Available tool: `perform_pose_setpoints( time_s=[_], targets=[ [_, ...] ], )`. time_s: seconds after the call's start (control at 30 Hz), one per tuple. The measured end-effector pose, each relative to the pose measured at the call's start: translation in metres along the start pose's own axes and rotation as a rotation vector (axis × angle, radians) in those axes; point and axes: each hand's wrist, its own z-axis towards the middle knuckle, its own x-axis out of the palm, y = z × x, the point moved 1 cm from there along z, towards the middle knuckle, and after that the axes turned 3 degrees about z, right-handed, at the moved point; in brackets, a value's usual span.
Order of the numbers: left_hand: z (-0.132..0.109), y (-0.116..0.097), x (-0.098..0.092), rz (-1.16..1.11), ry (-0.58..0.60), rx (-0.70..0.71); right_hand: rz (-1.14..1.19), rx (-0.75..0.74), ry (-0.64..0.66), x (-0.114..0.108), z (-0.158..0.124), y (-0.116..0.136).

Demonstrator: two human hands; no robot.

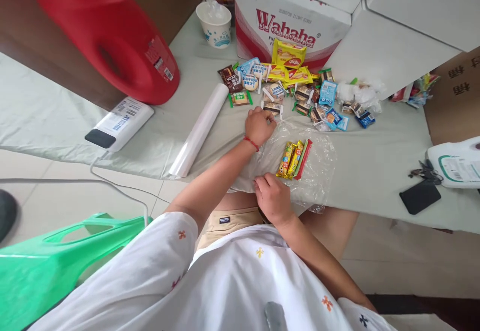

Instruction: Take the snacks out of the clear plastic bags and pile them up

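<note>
A sheet of clear plastic film lies crinkled on the cloth-covered table. Three wrapped snack bars, two yellow ones and a red-and-green one, rest side by side on it. My left hand, with a red cord at the wrist, pinches the film's far left edge, close to the small snack packets. At the near left edge, by the table's front, my right hand has its fingers closed on the film too. To the left lies a white roll of film.
Several small snack packets pile up before a Wahaha carton. A paper cup, a red jug and a white power bank with a cable stand left. On the right are a black phone-like object, keys and a white bottle.
</note>
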Motion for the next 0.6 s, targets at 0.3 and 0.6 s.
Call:
perform_pose_setpoints(
  time_s=[0.3,0.6],
  targets=[
    [0.018,-0.06,-0.015,-0.082,-0.022,0.066,0.472,0.448,-0.331,-0.046,-0.054,-0.034],
    [0.026,-0.107,0.048,-0.151,0.326,-0.021,0.747,0.806,-0.252,-0.033,-0.083,-0.069]
  ],
)
